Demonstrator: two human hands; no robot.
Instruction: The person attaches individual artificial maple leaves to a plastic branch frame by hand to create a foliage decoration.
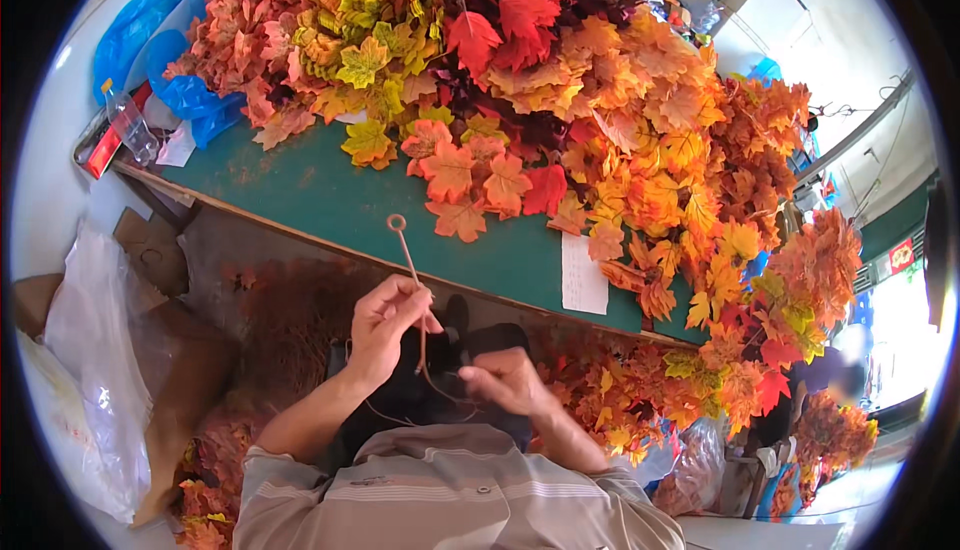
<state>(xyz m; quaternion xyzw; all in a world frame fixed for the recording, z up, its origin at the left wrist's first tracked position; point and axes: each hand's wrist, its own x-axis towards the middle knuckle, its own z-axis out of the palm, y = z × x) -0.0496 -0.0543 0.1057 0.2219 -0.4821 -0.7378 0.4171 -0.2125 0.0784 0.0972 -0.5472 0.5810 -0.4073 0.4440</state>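
Note:
My left hand (385, 325) pinches a thin brown plastic stem (411, 268) that rises to a small ring at its top end. My right hand (508, 382) is closed on the lower thin strands of that stem, just below and to the right of the left hand. Both hands sit over my lap, in front of the green table's edge (330, 205). Loose orange, red and yellow artificial maple leaves (470, 185) lie on the table just beyond the stem.
A large heap of artificial leaves (560, 60) covers the table's far side and spills down the right. A white paper slip (584, 275) hangs at the table edge. Blue plastic bags (165, 40) and a clear bottle (128, 122) sit left; a white bag (90, 370) and cardboard lie on the floor.

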